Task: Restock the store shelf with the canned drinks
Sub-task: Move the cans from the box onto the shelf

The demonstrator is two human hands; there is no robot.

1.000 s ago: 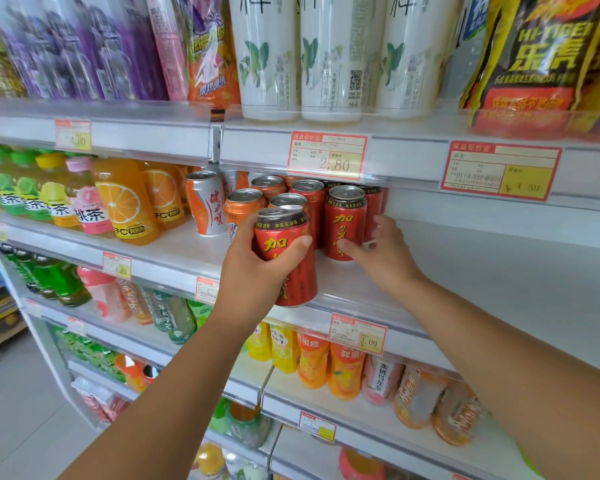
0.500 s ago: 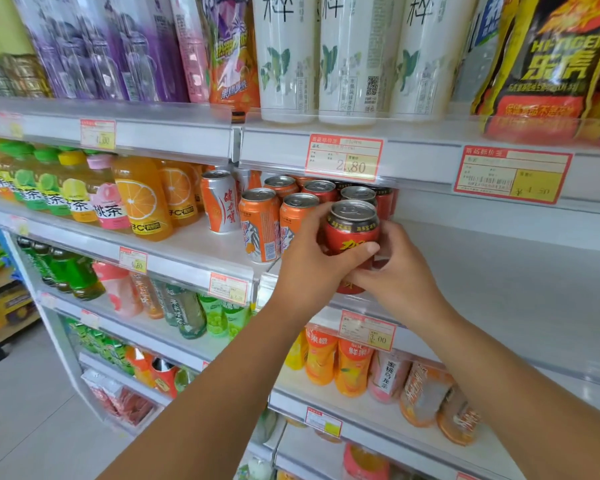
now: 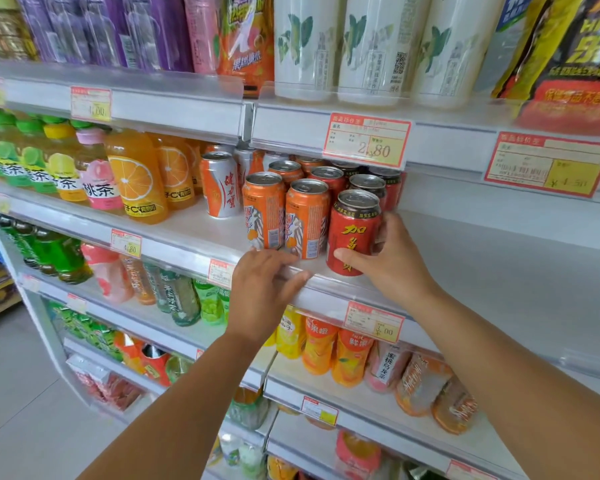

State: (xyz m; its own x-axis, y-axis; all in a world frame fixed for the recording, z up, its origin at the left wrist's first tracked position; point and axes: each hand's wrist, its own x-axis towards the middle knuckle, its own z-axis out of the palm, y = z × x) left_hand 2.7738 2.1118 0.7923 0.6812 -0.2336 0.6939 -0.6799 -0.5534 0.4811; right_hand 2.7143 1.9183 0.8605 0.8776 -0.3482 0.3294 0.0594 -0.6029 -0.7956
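Observation:
A red can [image 3: 355, 223] with gold characters stands upright at the front of the middle shelf [image 3: 326, 297], ahead of several more red cans [image 3: 368, 185]. My right hand [image 3: 392, 265] grips it from the right, thumb across its lower front. My left hand [image 3: 265, 289] holds nothing; its fingers lie over the shelf's front lip, just below two orange cans [image 3: 286, 216] that stand left of the red can.
An orange-and-silver can [image 3: 220, 185] and orange juice bottles [image 3: 136, 174] fill the shelf to the left. To the right of the red cans the shelf surface [image 3: 499, 265] is bare white. Tall bottles and pouches stand on the shelf above, more bottles below.
My left hand carried the red can to the shelf and let it go, then dropped to the shelf lip. My right hand took hold of the can, which now stands on the shelf.

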